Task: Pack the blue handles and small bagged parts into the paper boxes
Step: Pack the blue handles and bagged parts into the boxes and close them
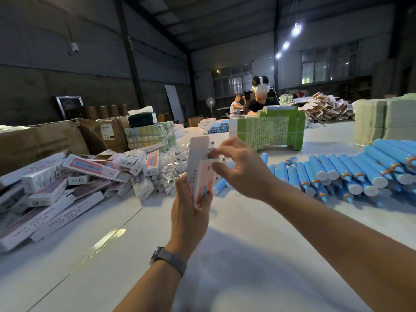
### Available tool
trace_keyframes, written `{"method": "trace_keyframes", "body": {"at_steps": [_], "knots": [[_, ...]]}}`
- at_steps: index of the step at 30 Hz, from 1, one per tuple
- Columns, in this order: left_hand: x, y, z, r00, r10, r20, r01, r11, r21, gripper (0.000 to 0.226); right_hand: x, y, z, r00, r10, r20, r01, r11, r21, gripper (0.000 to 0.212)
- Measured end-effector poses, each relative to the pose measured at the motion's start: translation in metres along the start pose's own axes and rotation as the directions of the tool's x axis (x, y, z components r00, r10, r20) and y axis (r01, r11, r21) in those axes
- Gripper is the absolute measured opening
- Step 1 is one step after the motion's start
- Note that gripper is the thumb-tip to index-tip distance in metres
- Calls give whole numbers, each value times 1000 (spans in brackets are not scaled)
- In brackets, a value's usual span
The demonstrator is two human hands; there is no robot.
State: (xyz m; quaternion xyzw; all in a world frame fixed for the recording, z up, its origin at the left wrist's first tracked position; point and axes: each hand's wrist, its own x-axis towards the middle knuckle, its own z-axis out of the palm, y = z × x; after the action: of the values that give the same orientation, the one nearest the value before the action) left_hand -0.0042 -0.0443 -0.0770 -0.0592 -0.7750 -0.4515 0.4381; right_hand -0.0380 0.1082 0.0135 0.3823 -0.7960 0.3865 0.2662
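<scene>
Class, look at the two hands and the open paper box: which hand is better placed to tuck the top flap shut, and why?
Probably the right hand: its fingertips are already at the open top flap of the white-and-pink paper box, while the left hand grips the box's lower end, holding it upright.

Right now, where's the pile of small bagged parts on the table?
In the head view, the bagged parts lie left of centre on the white table, between the heap of paper boxes and the box held in the left hand.

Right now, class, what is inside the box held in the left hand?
The box stands upright in the left hand, top flap open. The right hand pinches something at its mouth. Its walls hide the contents.
</scene>
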Motion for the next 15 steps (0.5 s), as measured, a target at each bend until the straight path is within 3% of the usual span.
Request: {"method": "trace_keyframes", "body": {"at_steps": [4,5,7,9,11,13,15], "knots": [[15,-6,-11,957,-109,-269,104,994,-34,48,11,9,21,969,173,-175,-143,975,167,19],[17,-9,-14,941,-131,-312,127,991,-34,48,14,13,31,970,217,-106,-202,970,137,20],[20,-14,-18,917,-165,-362,168,986,-24,48,17,21,59,946,271,179,-255,961,-107,28],[20,-17,-19,913,-167,-373,171,985,-23,48,14,28,90,848,362,386,-197,893,-406,34],[18,-17,-16,921,-164,-353,164,986,-29,48,11,33,110,815,422,397,-157,820,-550,22],[16,-14,-12,935,-154,-320,153,988,-27,50,10,36,118,813,459,358,-196,796,-573,8],[14,-11,-9,951,-164,-264,149,986,-76,50,13,40,115,820,468,330,-239,804,-545,20]]}}
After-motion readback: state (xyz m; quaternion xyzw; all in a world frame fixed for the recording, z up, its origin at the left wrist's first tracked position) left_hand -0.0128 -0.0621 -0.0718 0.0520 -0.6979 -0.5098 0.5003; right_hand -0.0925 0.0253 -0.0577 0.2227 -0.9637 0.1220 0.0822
